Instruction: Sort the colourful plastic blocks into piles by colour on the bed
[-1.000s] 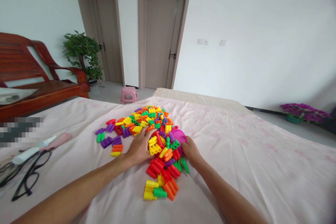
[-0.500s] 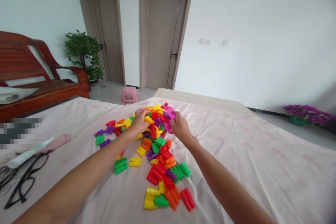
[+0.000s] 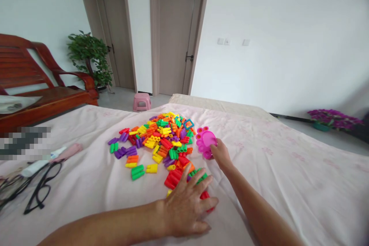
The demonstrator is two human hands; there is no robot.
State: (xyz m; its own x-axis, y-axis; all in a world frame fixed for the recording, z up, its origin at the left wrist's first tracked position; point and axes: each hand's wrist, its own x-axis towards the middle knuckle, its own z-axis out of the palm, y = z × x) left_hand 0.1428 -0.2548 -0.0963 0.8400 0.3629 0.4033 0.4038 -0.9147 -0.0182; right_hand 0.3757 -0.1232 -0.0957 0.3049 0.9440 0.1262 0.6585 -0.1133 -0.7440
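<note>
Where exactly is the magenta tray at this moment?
In the head view, the magenta tray is just right of the colourful pile, its edge held by the right hand.

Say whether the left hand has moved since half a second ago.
Yes: against the pink stool, the left hand has come nearer the camera and shifted rightward in the picture.

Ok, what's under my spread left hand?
Red plastic tube-shaped pieces, green ones and part of a yellow one show around your bare left hand; whatever it covers can't be seen.
</note>
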